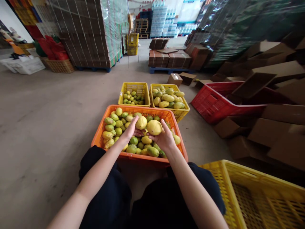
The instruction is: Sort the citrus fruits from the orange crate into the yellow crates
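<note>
My left hand (pixel 132 129) is closed round a yellow fruit (pixel 141 122). Another yellow fruit (pixel 154 127), slightly larger, rests in my right hand (pixel 164 137), with the thumb along its right side. The two fruits are side by side above the orange crate (pixel 100 131), which stands in front of my knees. Many green and yellow fruits (pixel 131 148) lie in that crate. Behind it are a yellow crate with smaller greenish fruits (pixel 133 98) at the left and a yellow crate with larger yellow fruits (pixel 168 98) at the right.
At the lower right stands a yellow crate (pixel 224 187) with its slatted inside showing. A red crate (pixel 209 101) and a heap of cardboard boxes (pixel 278 133) lie to the right. Wrapped stacks (pixel 81 31) and a blue pallet with flattened cartons (pixel 169 60) are farther back.
</note>
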A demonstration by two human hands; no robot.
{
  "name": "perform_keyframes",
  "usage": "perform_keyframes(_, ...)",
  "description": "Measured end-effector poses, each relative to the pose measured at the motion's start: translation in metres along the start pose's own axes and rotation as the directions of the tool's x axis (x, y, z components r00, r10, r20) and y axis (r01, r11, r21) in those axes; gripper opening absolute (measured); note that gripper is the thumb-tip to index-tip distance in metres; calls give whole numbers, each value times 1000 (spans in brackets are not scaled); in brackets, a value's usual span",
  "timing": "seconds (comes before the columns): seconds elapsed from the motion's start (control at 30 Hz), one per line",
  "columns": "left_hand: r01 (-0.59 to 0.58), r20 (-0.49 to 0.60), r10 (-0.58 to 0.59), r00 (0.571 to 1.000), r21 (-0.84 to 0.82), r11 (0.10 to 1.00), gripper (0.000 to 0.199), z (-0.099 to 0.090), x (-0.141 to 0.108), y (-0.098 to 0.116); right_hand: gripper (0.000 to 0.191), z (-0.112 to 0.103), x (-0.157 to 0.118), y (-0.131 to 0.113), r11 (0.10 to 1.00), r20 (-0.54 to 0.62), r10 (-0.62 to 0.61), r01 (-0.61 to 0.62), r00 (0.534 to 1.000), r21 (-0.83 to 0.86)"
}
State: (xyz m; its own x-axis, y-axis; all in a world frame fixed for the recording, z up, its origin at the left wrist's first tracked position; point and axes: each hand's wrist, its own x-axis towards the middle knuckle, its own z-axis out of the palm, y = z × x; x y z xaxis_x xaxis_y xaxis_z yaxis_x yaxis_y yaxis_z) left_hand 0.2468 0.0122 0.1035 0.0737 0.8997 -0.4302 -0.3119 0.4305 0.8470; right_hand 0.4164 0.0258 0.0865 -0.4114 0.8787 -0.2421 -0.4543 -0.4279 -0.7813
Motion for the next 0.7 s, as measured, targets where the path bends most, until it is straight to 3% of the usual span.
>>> perform_keyframes(0.1, -200, -42, 198, 979, -45, 979, 29, 2, -3, 0, 43, -1, 0, 1, 997, -63, -70, 68, 996, -39)
perform_keyframes(0.17, -379, -79, 376, 923, -24, 925, 22, 1, -5, 0, 43, 2, -2, 0, 980, -135, -185, 173, 973, -99)
perform_keyframes(0.2, -440, -85, 439, 894, 6, 898, 28, 0, -5, 1, 45, 3, -4, 0, 956, -165, -270, 244, 949, -162)
perform_keyframes(0.27, -506, -75, 512, 856, 87, 858, 49, -3, -4, 0, 55, 6, -8, 0, 848, -184, -477, 396, 859, -352)
perform_keyframes(0.33, -563, -46, 578, 815, 176, 808, 65, -5, -3, -1, 66, 7, -12, 1, 671, -142, -666, 505, 732, -543)
perform_keyframes(0.4, -636, -9, 659, 752, 251, 729, 67, -6, -4, -3, 67, 7, -13, 2, 514, -92, -782, 554, 616, -654)
perform_keyframes(0.47, -694, 45, 718, 694, 306, 652, 60, -6, -7, -3, 63, 5, -12, 4, 435, -65, -829, 567, 556, -700)
perform_keyframes(0.57, -723, 112, 740, 663, 352, 595, 53, -3, -13, -2, 55, 1, -10, 5, 392, -31, -838, 562, 545, -728)
perform_keyframes(0.7, -717, 96, 733, 673, 327, 616, 57, 0, -17, -2, 51, 0, -10, 3, 303, 43, -838, 529, 544, -793)
